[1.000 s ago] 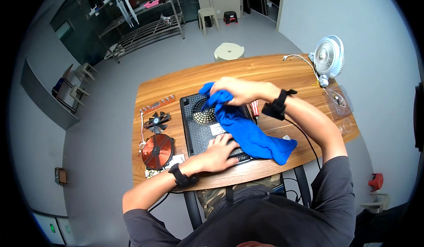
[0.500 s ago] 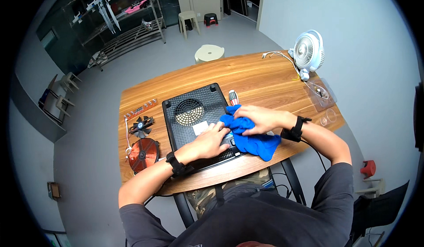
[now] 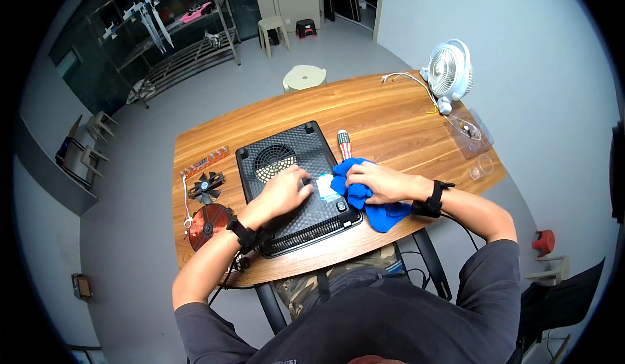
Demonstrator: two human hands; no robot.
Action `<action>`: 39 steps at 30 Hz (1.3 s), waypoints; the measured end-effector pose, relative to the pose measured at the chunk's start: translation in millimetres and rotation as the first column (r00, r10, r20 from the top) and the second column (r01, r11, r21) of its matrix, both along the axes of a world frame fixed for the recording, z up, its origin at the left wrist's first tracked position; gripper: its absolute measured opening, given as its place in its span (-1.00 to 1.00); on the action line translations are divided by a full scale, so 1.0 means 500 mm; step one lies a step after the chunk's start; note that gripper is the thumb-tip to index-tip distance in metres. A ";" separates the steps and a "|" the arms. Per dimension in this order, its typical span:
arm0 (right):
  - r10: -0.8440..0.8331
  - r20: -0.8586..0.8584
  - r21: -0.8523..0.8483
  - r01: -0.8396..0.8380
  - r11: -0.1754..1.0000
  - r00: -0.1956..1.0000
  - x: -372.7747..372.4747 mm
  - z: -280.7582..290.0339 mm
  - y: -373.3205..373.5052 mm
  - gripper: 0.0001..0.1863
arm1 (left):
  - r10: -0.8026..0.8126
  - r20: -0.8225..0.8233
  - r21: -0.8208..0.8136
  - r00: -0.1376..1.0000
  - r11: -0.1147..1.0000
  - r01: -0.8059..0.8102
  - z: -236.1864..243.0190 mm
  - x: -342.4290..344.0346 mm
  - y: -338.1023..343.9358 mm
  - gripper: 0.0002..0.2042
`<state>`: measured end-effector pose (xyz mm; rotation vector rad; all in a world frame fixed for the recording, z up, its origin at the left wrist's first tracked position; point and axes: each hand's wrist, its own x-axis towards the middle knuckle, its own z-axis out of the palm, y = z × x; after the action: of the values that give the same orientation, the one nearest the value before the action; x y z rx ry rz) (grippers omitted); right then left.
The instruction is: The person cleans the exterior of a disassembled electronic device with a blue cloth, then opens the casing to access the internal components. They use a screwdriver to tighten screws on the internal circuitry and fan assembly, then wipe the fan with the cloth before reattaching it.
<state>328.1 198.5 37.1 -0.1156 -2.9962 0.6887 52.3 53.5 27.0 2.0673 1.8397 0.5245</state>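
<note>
A flat black appliance housing (image 3: pixel 299 141) lies on the table with its underside up, showing a round vent grille (image 3: pixel 273 161), corner feet and a white-and-blue label (image 3: pixel 328 187). My left hand (image 3: pixel 281 193) rests over the middle of the housing, just below the grille, fingers bent but apart and holding nothing. A bunched blue cloth (image 3: pixel 385 218) is gripped in my right hand (image 3: pixel 377 183) at the housing's right edge. Beyond the cloth lies a screwdriver (image 3: pixel 344 144) with a red, white and black handle.
Left of the housing are a copper coil disc (image 3: pixel 207 226), a black fan (image 3: pixel 206 187) and a narrow circuit board (image 3: pixel 204 161). At the table's far right stand a white desk fan (image 3: pixel 449 71) with its cable, a clear tray (image 3: pixel 470 135) and transparent rings (image 3: pixel 482 166).
My left hand has moved left and away from the cloth, baring the label and the housing's near right corner. My right hand has shifted slightly right with the cloth.
</note>
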 end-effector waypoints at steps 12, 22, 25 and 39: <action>-0.392 -0.096 0.305 0.402 0.863 0.915 0.036 0.057 0.261 -0.38 | 0.296 -0.008 0.025 0.955 0.955 -0.296 0.003 -0.092 -0.027 -0.66; -0.372 0.109 0.343 0.316 0.885 0.922 0.002 -0.059 0.291 -0.28 | 0.561 -0.159 0.069 0.812 0.827 -0.558 -0.019 -0.231 -0.022 -0.62; -0.426 0.256 0.469 0.274 0.840 0.868 -0.023 -0.009 0.258 -0.14 | 0.610 -0.186 0.048 0.770 0.789 -0.613 -0.030 -0.261 -0.002 -0.60; -0.444 0.129 0.408 0.361 0.839 0.887 -0.347 0.013 0.195 -0.37 | 0.675 -0.235 -0.045 0.700 0.712 -0.701 -0.061 -0.292 0.061 -0.38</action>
<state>154.5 295.9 43.7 -0.8278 -3.0746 0.0553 -93.6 84.1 -3.7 1.3090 2.6968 0.3441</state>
